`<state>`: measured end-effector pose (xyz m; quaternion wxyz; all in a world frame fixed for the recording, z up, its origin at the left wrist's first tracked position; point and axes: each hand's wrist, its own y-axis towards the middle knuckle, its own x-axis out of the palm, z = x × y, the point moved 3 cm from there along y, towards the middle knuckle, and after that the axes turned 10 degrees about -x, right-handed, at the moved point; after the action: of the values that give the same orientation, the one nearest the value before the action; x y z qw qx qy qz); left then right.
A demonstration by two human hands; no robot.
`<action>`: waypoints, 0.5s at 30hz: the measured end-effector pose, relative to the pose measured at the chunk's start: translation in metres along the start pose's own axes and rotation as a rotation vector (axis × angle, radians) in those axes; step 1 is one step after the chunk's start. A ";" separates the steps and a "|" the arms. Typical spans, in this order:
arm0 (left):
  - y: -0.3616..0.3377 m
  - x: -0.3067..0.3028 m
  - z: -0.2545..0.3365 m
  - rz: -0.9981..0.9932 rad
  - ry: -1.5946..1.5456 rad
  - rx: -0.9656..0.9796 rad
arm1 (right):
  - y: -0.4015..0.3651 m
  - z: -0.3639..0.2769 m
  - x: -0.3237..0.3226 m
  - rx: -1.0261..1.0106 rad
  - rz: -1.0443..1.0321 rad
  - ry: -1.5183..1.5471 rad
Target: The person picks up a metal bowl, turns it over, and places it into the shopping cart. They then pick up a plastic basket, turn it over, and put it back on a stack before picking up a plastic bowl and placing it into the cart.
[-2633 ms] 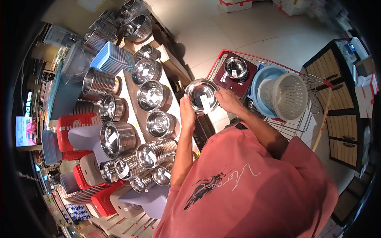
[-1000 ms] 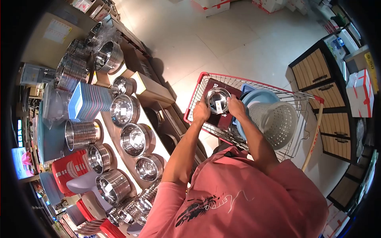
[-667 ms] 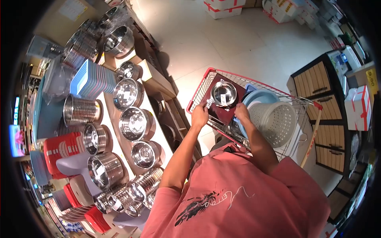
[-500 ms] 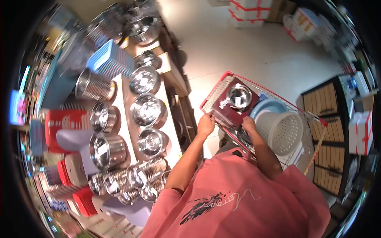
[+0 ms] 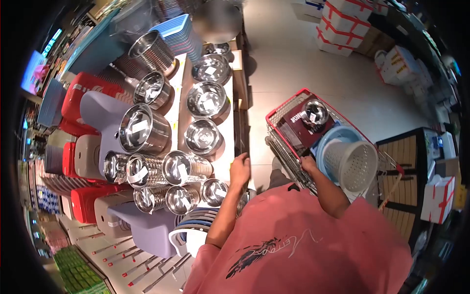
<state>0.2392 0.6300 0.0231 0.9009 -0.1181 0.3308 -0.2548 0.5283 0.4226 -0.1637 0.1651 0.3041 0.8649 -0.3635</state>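
Note:
My right hand (image 5: pixel 308 165) is closed round the near red rim of a shopping cart (image 5: pixel 288 144). In the cart lie a dark maroon box (image 5: pixel 299 128) with a shiny steel bowl (image 5: pixel 315 113) on it, a light blue basin (image 5: pixel 342 133) and a grey perforated basket (image 5: pixel 353 164). Off the cart, my left hand (image 5: pixel 240 170) is by the edge of a display shelf (image 5: pixel 224 164), its fingers loosely bent, partly hidden from me, with nothing visible in them. Nearest to it on the shelf are a steel bowl (image 5: pixel 202 137) and a steel container (image 5: pixel 214 191) lying on its side.
Steel pots (image 5: pixel 143 130) and bowls line the shelf at left, with stacked blue trays (image 5: pixel 178 36) behind. Red and purple stools (image 5: pixel 100 117) stand farther left. White boxes with red tape (image 5: pixel 342 24) are stacked at the back; a wood-fronted cabinet (image 5: pixel 399 157) stands right of the cart.
My left hand has left the cart and moved left towards the shelf. My right hand stays at the cart's near rim. The view has shifted, showing more stools and the lower left floor.

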 end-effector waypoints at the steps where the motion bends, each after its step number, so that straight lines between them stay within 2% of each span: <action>1: -0.007 -0.003 -0.009 0.014 -0.002 -0.001 | -0.003 0.002 0.002 -0.025 0.001 -0.005; 2: -0.012 -0.006 -0.016 0.037 -0.004 -0.004 | -0.017 -0.015 -0.002 -0.005 -0.037 -0.101; 4: -0.025 -0.012 -0.017 0.040 0.024 -0.004 | 0.021 0.032 0.018 -0.075 -0.018 -0.130; 8: -0.039 -0.012 -0.037 0.052 0.040 -0.024 | -0.012 -0.002 0.015 -0.071 0.058 -0.145; 10: -0.042 -0.009 -0.046 0.063 0.056 -0.028 | -0.018 0.001 0.017 -0.164 -0.017 -0.160; 12: -0.042 -0.007 -0.053 0.069 0.089 -0.037 | -0.038 0.001 0.018 -0.106 0.010 -0.011; 14: -0.044 -0.007 -0.052 0.078 0.109 -0.061 | -0.040 0.024 0.023 -0.113 0.035 -0.036; 15: -0.033 0.002 -0.070 0.057 0.069 -0.060 | -0.057 0.036 0.021 -0.078 0.048 -0.021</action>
<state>0.1821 0.5979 -0.0179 0.8919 -0.1269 0.3724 -0.2231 0.4779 0.3735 -0.1693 0.1946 0.3145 0.8691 -0.3284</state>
